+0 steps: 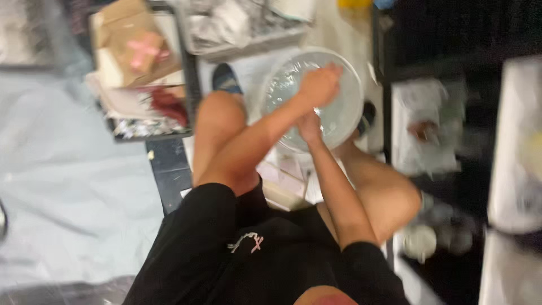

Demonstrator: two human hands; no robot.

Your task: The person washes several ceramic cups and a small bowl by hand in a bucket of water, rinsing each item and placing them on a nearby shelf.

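Seated: left hand [319, 85] fisted inside the clear bowl [353, 107] (blurred); right hand [309, 126] grips its near rim; best held steady.

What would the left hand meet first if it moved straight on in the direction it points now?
Probably the far inner wall of the clear round basin. The left hand is already inside or over it, pointing toward the upper right rim; blur leaves depth unclear.
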